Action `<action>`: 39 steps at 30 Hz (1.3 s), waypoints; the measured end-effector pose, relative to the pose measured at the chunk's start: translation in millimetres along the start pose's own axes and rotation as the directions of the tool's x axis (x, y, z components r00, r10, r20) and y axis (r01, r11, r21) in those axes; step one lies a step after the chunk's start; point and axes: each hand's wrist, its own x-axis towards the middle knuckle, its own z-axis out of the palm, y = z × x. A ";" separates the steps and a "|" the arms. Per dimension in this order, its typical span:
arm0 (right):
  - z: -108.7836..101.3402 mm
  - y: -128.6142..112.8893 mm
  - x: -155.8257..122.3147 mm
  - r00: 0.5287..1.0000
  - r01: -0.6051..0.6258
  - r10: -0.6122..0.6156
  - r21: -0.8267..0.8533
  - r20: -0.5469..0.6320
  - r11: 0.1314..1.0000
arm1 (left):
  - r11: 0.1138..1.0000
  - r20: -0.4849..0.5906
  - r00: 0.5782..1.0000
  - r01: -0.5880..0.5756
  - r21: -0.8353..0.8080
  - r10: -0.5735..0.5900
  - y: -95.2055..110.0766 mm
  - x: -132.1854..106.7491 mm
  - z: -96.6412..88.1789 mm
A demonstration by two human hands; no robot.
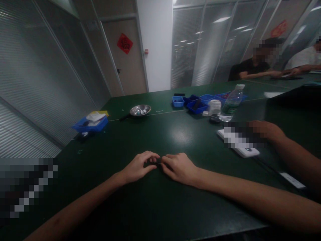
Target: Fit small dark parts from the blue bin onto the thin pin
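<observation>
Over the middle of the dark green table [175, 207], my left hand [140, 166] and my right hand [180, 168] face each other, their fingertips nearly meeting. A small, thin, dark object [157, 163] with a light glint spans the gap between them. The thumb and fingers of my left hand curl around its left part. My right hand's fingers are closed at its right end and cover much of it. Dim light and dark tabletop hide what kind of object it is.
A co-worker's hand [268, 130] is at a white device [247, 150] on the right. Behind it stand a water bottle [230, 104], a white jar [214, 107] and several blue bins [178, 101]. Farther left are a small pan [140, 114] and a blue tray [101, 126].
</observation>
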 end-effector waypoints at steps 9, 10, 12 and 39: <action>0.3 2.1 0.8 0.995 -0.087 0.088 0.025 -0.039 0.996 | 0.998 -0.051 0.997 0.052 0.018 -0.051 -2.7 0.2 2.7; -0.3 1.8 0.6 0.995 -0.089 0.091 0.032 -0.043 0.995 | 0.998 -0.066 0.997 0.051 0.033 -0.049 -3.4 0.0 2.1; -2.3 0.9 -0.2 0.993 -0.095 0.098 0.055 -0.061 0.994 | 0.997 -0.079 0.996 0.043 0.071 -0.037 -4.1 0.0 0.2; -9.4 0.5 -4.5 0.975 -0.032 0.085 0.248 -0.205 0.968 | 0.834 -0.271 0.961 0.189 0.519 -0.049 -82.7 -9.7 -75.0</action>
